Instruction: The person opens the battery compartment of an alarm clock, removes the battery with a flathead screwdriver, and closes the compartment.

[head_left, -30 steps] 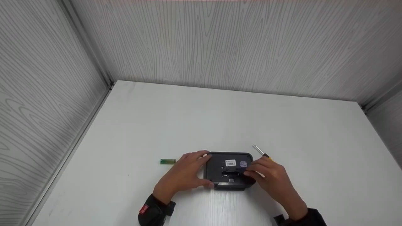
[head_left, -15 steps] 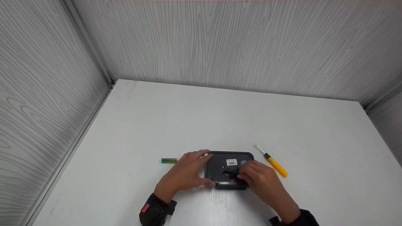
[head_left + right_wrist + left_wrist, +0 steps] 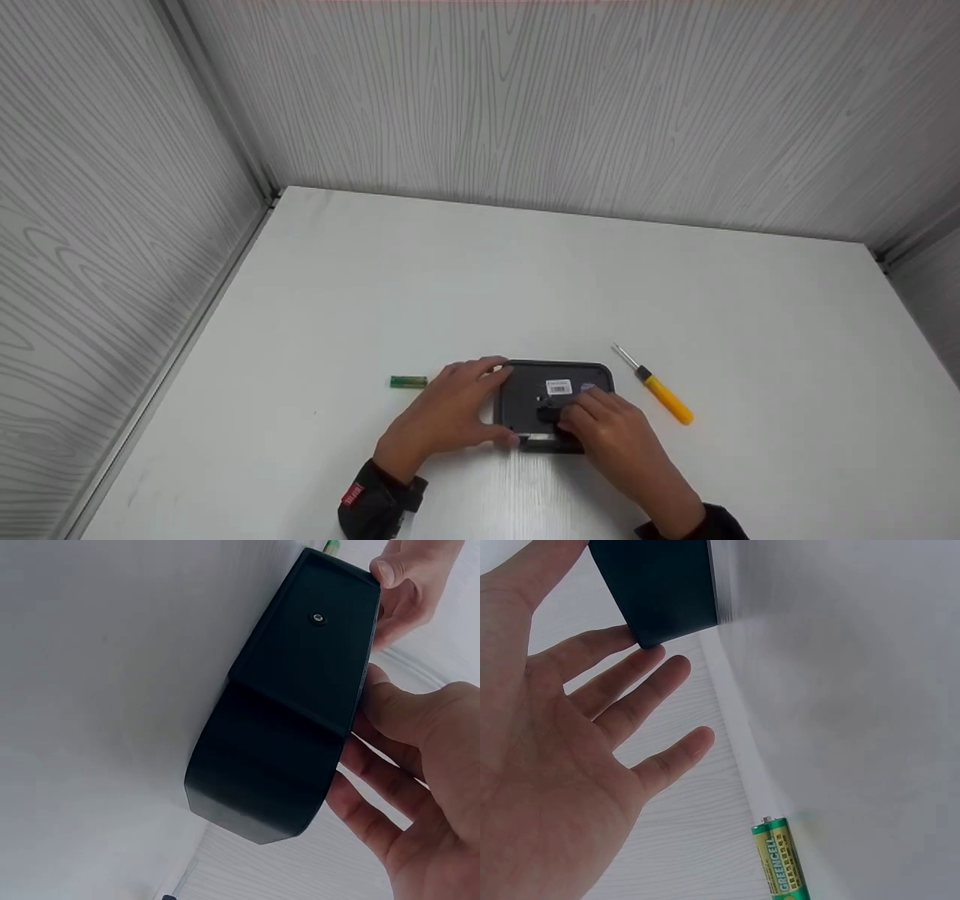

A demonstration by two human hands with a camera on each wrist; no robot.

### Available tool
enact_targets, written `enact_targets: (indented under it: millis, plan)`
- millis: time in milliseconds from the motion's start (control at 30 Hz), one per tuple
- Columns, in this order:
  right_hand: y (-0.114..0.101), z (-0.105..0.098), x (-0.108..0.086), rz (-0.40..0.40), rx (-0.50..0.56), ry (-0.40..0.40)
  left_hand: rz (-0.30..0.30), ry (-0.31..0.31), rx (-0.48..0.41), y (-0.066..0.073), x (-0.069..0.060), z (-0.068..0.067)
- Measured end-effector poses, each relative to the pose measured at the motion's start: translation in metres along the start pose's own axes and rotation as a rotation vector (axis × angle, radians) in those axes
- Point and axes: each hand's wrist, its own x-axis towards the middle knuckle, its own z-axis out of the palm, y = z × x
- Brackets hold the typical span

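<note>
A black rounded device (image 3: 519,397) lies on the table with its labelled face up. My left hand (image 3: 454,412) holds its left end, thumb at the near edge and a forefinger at the far edge; the other fingers are spread in the left wrist view. My right hand (image 3: 611,435) pinches a small black cover-like piece (image 3: 550,414) at the recess in that face, with the fingers hiding most of it. In the right wrist view the device's side (image 3: 300,690) shows a screw (image 3: 318,618). Two green AA batteries (image 3: 781,859) lie left of my left hand.
A screwdriver (image 3: 667,397) with a yellow handle lies right of the device, its tip pointing away. Grey wood-grain panels (image 3: 487,112) stand along the back and sides of the white table (image 3: 450,277).
My right hand has moved left and slightly nearer over the recess with the black piece, uncovering the screwdriver's handle. My left hand stays at the device's left end.
</note>
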Motion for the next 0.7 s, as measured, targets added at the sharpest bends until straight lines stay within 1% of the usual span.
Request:
enact_targets:
  millis: [100,200,300,433,700]
  plan:
    - [-0.0011,0.0011,0.0002,-0.011,-0.021,0.01,0.008,0.005,-0.004,-0.0007,0.0005,0.0006]
    - [-0.003,0.0014,0.0006,-0.007,-0.032,-0.007,0.013,0.008,-0.003,-0.0008,0.0005,0.0008]
    - [-0.0045,0.002,0.0011,0.001,-0.045,-0.022,0.013,0.009,-0.004,-0.0005,0.0004,0.0003]
    - [-0.0059,0.0032,0.0018,0.005,-0.057,-0.019,0.003,0.006,-0.005,-0.0004,-0.0002,-0.0001]
    - [-0.0078,0.0046,0.0017,0.038,-0.049,-0.044,0.007,0.0,0.006,-0.001,-0.0007,-0.0002]
